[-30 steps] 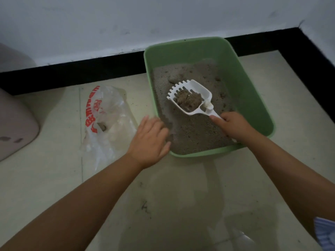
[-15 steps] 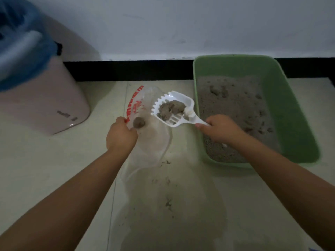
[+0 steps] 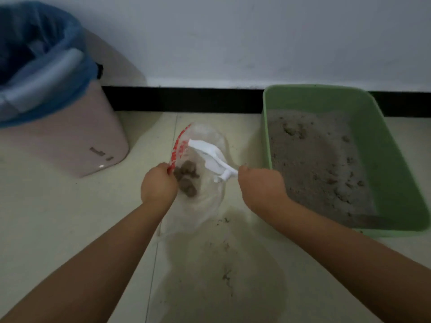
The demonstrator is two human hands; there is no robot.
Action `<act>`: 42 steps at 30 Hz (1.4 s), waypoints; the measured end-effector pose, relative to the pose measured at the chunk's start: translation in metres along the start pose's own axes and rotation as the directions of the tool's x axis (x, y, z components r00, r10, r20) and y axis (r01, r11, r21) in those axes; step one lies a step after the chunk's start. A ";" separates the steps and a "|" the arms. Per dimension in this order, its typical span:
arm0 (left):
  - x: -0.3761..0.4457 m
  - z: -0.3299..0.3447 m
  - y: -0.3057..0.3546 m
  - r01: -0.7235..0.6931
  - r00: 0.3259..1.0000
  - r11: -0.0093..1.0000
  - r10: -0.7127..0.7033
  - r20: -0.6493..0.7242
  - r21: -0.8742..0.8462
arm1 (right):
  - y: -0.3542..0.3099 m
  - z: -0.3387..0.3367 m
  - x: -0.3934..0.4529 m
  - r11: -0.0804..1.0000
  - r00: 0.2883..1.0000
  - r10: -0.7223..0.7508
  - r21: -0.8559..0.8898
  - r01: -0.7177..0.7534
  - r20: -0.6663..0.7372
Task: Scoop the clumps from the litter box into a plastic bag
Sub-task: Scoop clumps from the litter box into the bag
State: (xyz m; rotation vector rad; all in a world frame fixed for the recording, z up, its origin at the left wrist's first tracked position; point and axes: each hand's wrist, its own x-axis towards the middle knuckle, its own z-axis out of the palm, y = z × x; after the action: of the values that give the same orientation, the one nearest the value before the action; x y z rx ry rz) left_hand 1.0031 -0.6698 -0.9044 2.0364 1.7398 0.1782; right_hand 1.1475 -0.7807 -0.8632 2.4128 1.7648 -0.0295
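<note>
The left hand (image 3: 158, 183) pinched the red-printed edge of the clear plastic bag (image 3: 210, 192), which lay on the floor (image 3: 70, 217). Brown clumps (image 3: 187, 180) sat inside the bag, just beside that hand. The right hand (image 3: 261, 186) gripped the handle of the white scoop (image 3: 207, 155), tilted over the bag's mouth. The green litter box (image 3: 394, 164) stood just right of the right hand. A lined bin (image 3: 70, 136) stood at far left.
</note>
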 end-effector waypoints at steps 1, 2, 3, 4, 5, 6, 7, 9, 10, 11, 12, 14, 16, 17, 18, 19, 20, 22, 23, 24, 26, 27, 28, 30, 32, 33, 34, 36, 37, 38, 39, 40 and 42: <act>0.000 0.000 0.002 -0.007 1.000 1.000 0.007 -0.004 0.007 | 0.008 -0.005 -0.002 0.999 0.998 0.045 0.004 -0.045 -0.049; 0.000 -0.002 0.005 -0.029 0.999 0.999 0.029 -0.023 0.020 | 0.017 -0.008 -0.004 0.995 0.997 0.081 0.053 -0.080 -0.018; -0.001 -0.003 0.008 -0.070 0.996 0.997 0.072 -0.052 0.040 | 0.029 -0.012 -0.006 0.982 0.992 0.120 0.140 -0.124 0.042; -0.002 -0.002 0.014 -0.126 0.989 0.990 0.130 -0.075 0.061 | 0.046 -0.013 -0.011 0.956 0.980 0.170 0.224 -0.188 0.100; -0.003 -0.001 0.021 -0.195 0.975 0.978 0.201 -0.096 0.072 | 0.064 -0.014 -0.016 0.918 0.963 0.233 0.298 -0.263 0.134; -0.004 0.001 0.030 -0.271 0.955 0.960 0.278 -0.104 0.069 | 0.085 -0.018 -0.021 0.876 0.944 0.299 0.352 -0.329 0.138; -0.005 0.004 0.041 -0.358 0.926 0.932 0.361 -0.105 0.052 | 0.107 -0.015 -0.026 0.838 0.921 0.365 0.382 -0.390 0.138; -0.008 0.016 0.067 -0.584 0.806 0.812 0.581 -0.114 0.010 | 0.147 -0.009 -0.038 0.784 0.861 0.467 0.357 -0.508 0.202; -0.010 0.024 0.081 -0.681 0.729 0.732 0.679 -0.085 0.004 | 0.164 -0.005 -0.045 0.761 0.827 0.501 0.325 -0.561 0.254; -0.013 0.031 0.095 -0.751 0.660 0.660 0.750 -0.043 -0.014 | 0.179 -0.002 -0.051 0.734 0.790 0.531 0.299 -0.610 0.306; -0.015 0.041 0.107 -0.819 0.574 0.574 0.818 -0.020 -0.003 | 0.191 0.001 -0.056 0.714 0.756 0.550 0.271 -0.646 0.354; -0.021 0.060 0.131 -0.902 0.431 0.431 0.899 0.078 0.023 | 0.207 0.008 -0.065 0.698 0.711 0.559 0.219 -0.681 0.428; -0.028 0.069 0.148 -0.943 0.331 0.329 0.917 0.223 0.049 | 0.220 0.020 -0.069 0.679 0.678 0.556 0.209 -0.704 0.481; -0.029 0.075 0.153 -0.946 0.323 0.319 0.901 0.289 0.063 | 0.224 0.025 -0.069 0.668 0.670 0.551 0.218 -0.711 0.497; -0.027 0.084 0.152 -0.956 0.292 0.282 0.905 0.309 0.077 | 0.227 0.030 -0.068 0.661 0.665 0.543 0.227 -0.715 0.513; -0.025 0.088 0.151 -0.970 0.245 0.233 0.910 0.333 0.077 | 0.228 0.034 -0.066 0.656 0.660 0.533 0.235 -0.718 0.529; -0.024 0.090 0.150 -0.981 0.193 0.182 0.910 0.367 0.063 | 0.229 0.038 -0.064 0.652 0.657 0.520 0.243 -0.718 0.546; -0.019 0.096 0.144 -0.984 0.175 0.162 0.936 0.306 0.067 | 0.229 0.044 -0.059 0.656 0.655 0.502 0.245 -0.714 0.565; -0.016 0.101 0.141 -0.985 0.170 0.160 0.945 0.279 0.058 | 0.228 0.047 -0.056 0.667 0.661 0.496 0.241 -0.705 0.563; -0.014 0.104 0.139 -0.986 0.165 0.158 0.949 0.267 0.049 | 0.227 0.051 -0.052 0.681 0.675 0.490 0.241 -0.692 0.552; -0.014 0.108 0.136 -0.982 0.186 0.186 0.951 0.248 0.027 | 0.225 0.059 -0.043 0.700 0.702 0.471 0.257 -0.666 0.534; -0.015 0.108 0.137 -0.980 0.195 0.196 0.955 0.225 0.020 | 0.224 0.062 -0.036 0.710 0.717 0.459 0.268 -0.651 0.525; -0.014 0.110 0.136 -0.981 0.192 0.191 0.963 0.188 0.023 | 0.223 0.064 -0.029 0.722 0.731 0.445 0.276 -0.634 0.517; -0.012 0.114 0.136 -0.985 0.175 0.174 0.974 0.143 0.015 | 0.222 0.069 -0.012 0.729 0.743 0.431 0.287 -0.621 0.512; -0.011 0.116 0.137 -0.987 0.156 0.158 0.979 0.131 0.002 | 0.220 0.074 0.002 0.728 0.746 0.428 0.295 -0.619 0.510; -0.011 0.116 0.136 -0.988 0.154 0.156 0.979 0.132 -0.001 | 0.219 0.078 0.008 0.723 0.748 0.429 0.304 -0.621 0.507; -0.011 0.116 0.137 -0.988 0.155 0.157 0.979 0.135 -0.001 | 0.217 0.081 0.013 0.717 0.752 0.430 0.318 -0.620 0.499; -0.011 0.118 0.137 -0.987 0.153 0.157 0.979 0.133 -0.026 | 0.213 0.088 0.021 0.698 0.754 0.438 0.343 -0.628 0.490; -0.010 0.118 0.137 -0.987 0.151 0.156 0.980 0.133 -0.032 | 0.211 0.092 0.026 0.690 0.754 0.443 0.353 -0.632 0.485; -0.010 0.118 0.136 -0.987 0.150 0.155 0.980 0.127 -0.030 | 0.209 0.096 0.032 0.688 0.760 0.445 0.363 -0.629 0.474; -0.010 0.118 0.136 -0.987 0.153 0.158 0.980 0.127 -0.028 | 0.207 0.100 0.037 0.686 0.767 0.444 0.375 -0.624 0.464; -0.009 0.118 0.136 -0.987 0.155 0.159 0.980 0.121 -0.026 | 0.205 0.104 0.042 0.679 0.773 0.446 0.393 -0.620 0.451; -0.009 0.118 0.136 -0.987 0.160 0.163 0.979 0.125 -0.013 | 0.200 0.111 0.049 0.645 0.775 0.461 0.437 -0.627 0.432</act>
State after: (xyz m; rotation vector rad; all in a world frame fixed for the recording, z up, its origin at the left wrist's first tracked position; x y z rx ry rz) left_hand 1.1697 -0.7226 -0.9511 2.8391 -0.0189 0.3902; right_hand 1.3601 -0.8087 -0.9558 3.0497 0.8915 -0.9017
